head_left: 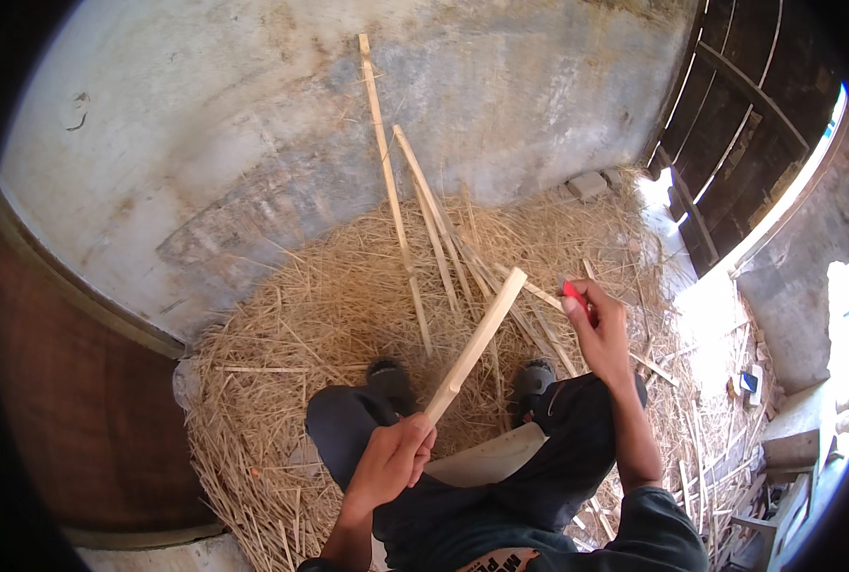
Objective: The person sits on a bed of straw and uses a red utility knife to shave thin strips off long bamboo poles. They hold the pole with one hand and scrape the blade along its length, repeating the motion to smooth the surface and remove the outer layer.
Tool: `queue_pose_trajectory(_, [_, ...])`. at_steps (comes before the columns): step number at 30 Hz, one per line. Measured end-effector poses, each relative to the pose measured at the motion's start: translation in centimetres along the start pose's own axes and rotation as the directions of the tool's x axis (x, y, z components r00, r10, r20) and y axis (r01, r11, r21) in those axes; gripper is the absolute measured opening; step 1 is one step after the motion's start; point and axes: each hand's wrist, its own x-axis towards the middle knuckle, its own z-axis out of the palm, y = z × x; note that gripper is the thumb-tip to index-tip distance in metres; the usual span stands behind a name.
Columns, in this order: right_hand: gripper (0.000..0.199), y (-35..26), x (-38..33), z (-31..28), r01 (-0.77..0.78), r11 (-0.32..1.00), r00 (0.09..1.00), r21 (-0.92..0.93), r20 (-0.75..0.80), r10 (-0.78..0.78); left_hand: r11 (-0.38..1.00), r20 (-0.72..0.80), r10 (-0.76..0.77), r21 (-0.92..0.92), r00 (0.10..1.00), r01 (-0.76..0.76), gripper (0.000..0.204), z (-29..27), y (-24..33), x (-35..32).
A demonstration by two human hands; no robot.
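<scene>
My left hand is closed around the lower end of a pale squared wooden stick. The stick slants up and away to the right, its far end free in the air over the straw. My right hand is raised on the right, level with the stick's upper part but apart from it. Its fingers grip a small red object, mostly hidden in the hand, so its kind does not show. Beneath the hands are my knees in dark trousers and my two dark shoes.
Straw or thin shavings cover the floor around me. Long pale wooden strips lean on the stained wall. A brown panel stands at the left, a dark plank door at the far right. A small blue-and-white packet lies at the right.
</scene>
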Motion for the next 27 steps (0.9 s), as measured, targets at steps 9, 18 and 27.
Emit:
queue_pose_trajectory(9, [0.040, -2.9, -3.0, 3.6, -0.061, 0.730, 0.951, 0.681, 0.262, -0.165, 0.939, 0.282, -0.196, -0.222, 0.939, 0.263, 0.064, 0.3, 1.6, 2.0])
queue_pose_trajectory(18, [0.033, -4.3, -2.5, 3.0, -0.106, 0.802, 0.939, 0.588, 0.324, -0.114, 0.992, 0.181, -0.018, -0.123, 0.983, 0.041, 0.045, 2.1, 2.2, 2.3])
queue_pose_trajectory(27, [0.028, -3.5, -3.5, 3.2, 0.285, 0.922, 0.956, 0.261, -0.010, -0.293, 0.926, -0.113, 0.296, 0.279, 0.948, -0.256, 0.026, 2.8, 2.2, 1.5])
